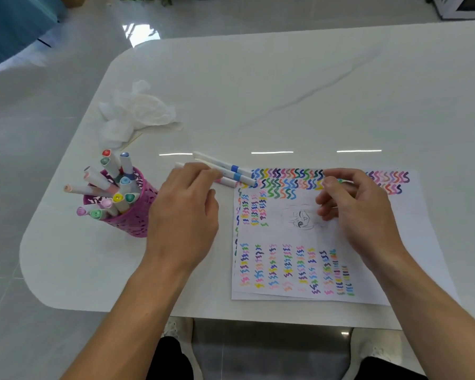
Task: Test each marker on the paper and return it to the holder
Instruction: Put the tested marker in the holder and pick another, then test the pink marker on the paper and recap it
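Observation:
A pink perforated holder (pixel 132 212) at the left holds several white markers with coloured caps. The paper (pixel 340 237), covered in rows of coloured squiggles, lies at the right. Three loose white markers (pixel 231 168) lie side by side just above the paper's top left corner. My left hand (pixel 184 212) rests over their left ends, fingertips touching the nearest one. My right hand (pixel 357 209) hovers over the paper's upper part, fingers curled around a marker (pixel 343 181) whose greenish tip shows near the squiggle rows; most of it is hidden by the fingers.
A crumpled white tissue (pixel 137 113) and a thin wooden stick (pixel 132 140) lie behind the holder. The white marble table (pixel 285 91) has a rounded left corner and a front edge near my knees. Grey floor surrounds it.

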